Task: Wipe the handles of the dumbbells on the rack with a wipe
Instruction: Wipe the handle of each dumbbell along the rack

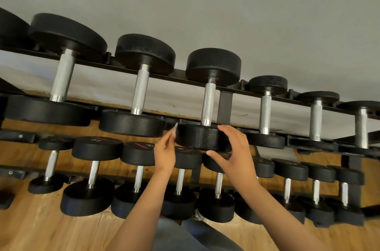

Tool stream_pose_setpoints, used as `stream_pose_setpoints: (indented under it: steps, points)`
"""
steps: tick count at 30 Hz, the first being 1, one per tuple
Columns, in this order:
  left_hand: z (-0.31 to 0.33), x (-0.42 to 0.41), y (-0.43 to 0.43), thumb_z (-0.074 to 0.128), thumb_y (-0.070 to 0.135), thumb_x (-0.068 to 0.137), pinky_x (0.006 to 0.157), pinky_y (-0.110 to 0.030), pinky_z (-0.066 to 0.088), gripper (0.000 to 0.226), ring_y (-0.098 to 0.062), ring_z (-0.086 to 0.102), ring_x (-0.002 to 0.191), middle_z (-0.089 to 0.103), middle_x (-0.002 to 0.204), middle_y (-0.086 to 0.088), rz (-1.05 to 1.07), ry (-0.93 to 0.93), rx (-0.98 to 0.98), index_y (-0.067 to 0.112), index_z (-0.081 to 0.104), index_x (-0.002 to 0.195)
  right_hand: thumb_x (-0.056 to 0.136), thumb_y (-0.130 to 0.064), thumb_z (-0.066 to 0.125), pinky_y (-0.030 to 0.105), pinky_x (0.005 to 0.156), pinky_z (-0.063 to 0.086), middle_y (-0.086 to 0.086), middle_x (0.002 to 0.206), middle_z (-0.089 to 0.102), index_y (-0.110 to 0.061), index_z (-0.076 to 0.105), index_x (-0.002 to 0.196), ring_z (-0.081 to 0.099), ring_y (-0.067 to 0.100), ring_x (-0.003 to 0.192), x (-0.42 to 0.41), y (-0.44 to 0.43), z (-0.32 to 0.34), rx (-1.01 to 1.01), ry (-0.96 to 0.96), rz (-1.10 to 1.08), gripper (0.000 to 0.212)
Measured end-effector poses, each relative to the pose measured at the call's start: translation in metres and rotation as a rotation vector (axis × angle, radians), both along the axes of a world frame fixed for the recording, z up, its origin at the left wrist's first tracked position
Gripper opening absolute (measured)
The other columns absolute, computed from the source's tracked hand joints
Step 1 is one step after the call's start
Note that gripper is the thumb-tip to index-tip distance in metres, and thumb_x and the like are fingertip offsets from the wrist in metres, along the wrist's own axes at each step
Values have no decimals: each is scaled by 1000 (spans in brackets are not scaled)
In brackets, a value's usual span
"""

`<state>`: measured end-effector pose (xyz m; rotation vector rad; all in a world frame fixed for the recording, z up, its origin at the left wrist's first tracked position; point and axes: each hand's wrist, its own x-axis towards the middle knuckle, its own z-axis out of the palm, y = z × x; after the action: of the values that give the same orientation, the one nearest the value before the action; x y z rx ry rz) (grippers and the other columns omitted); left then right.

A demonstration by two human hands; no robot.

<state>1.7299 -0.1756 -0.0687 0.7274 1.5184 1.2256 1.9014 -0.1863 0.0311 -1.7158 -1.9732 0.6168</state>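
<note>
Forearms raised to one dumbbell's point(197, 137) near head: left hand point(164, 151) pinches a white wipe point(174, 130) at its left edge, right hand point(236, 148) clasps its right side.

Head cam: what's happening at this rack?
A person faces a two-tier rack. Their left hand pinches a small white wipe at the edge of the near weight of a top-row dumbbell, and their right hand grips that weight's other side. Its metal handle is not yet touched.
</note>
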Motion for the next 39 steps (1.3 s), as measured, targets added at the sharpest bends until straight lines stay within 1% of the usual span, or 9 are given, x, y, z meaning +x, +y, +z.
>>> stream_pose_setpoints:
  steps: [3,9,13,18,22,26,30,35,39]
  points:
    - [-8,-1,9,42,15,103,110,-40,41,34,-15,55,123,63,128,-2,-21,-129,-93,14,59,132,75,-27,80,10,107,19,-18,135,39,-27,46,137,28,-6,128,0,1,1,-10,8,3,70]
    - [-10,-6,5,48,20,101,109,-45,42,31,-16,58,121,67,124,0,-30,-179,-87,20,63,128,76,-28,79,14,108,20,-20,135,37,-28,44,137,29,-3,129,0,0,2,-22,-18,-3,71]
    - [-8,-10,-8,55,15,97,105,-40,46,27,-13,63,113,71,115,1,-8,-139,-82,18,67,121,76,-29,79,15,108,19,-22,135,35,-31,43,137,28,-3,130,-3,-1,3,-31,-27,-19,71]
    - [0,-14,-21,58,9,95,94,-15,46,25,4,63,97,70,93,17,-4,-127,-95,33,67,94,76,-27,79,7,105,16,-21,134,36,-32,43,136,26,-9,127,-7,-2,7,-42,-28,-31,70]
    - [9,-14,-5,53,12,98,100,-20,41,28,-1,56,109,62,112,15,-21,-143,-101,20,62,122,77,-26,79,5,103,16,-20,134,37,-27,44,137,27,-7,127,-10,-4,11,-63,-32,-46,70]
    - [22,-2,-8,53,14,98,93,-14,41,28,-7,55,115,61,107,17,125,-180,-113,16,62,124,78,-21,78,3,100,16,-20,133,36,-27,43,137,25,-7,126,-14,-5,15,-85,-9,-75,68]
    - [37,7,-31,57,10,95,89,-5,44,27,6,57,112,65,119,8,122,-93,49,19,65,119,79,-19,77,2,100,13,-20,133,34,-25,43,138,23,-8,127,-19,-7,15,-89,4,-100,68]
    - [47,-3,-20,63,7,90,106,-19,41,31,0,48,129,60,131,4,-88,217,331,28,65,113,79,-16,78,2,101,16,-19,132,36,-23,43,138,26,-7,126,-24,-10,14,-66,22,-126,69]
    - [52,-2,-39,66,-2,85,106,-11,35,37,8,37,134,53,137,5,-244,333,435,23,66,112,79,-13,77,15,108,23,-11,138,41,-20,44,138,29,-2,128,-26,-12,12,-46,64,-146,68]
